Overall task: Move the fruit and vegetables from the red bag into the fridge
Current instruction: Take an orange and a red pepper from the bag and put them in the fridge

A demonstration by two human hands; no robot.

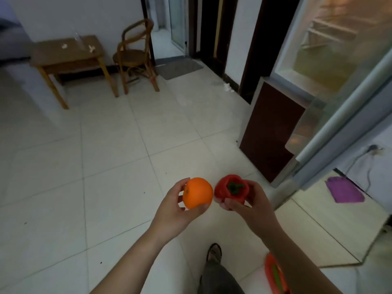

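Orange in colour, the fruit (198, 193) sat gripped in the left hand (174, 211); the right hand (247, 203) clutched a red pepper (231, 189) just beside it. The fridge door (331, 115) stood open at right. A wooden table (67, 58) and chair (135, 56) stood well apart.

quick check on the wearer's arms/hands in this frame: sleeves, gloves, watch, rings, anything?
Both forearms are bare to the bottom frame edge: no sleeves in view. The left hand and right hand have no gloves, and no watch, bracelet or ring is visible on either. No markings or straps show.
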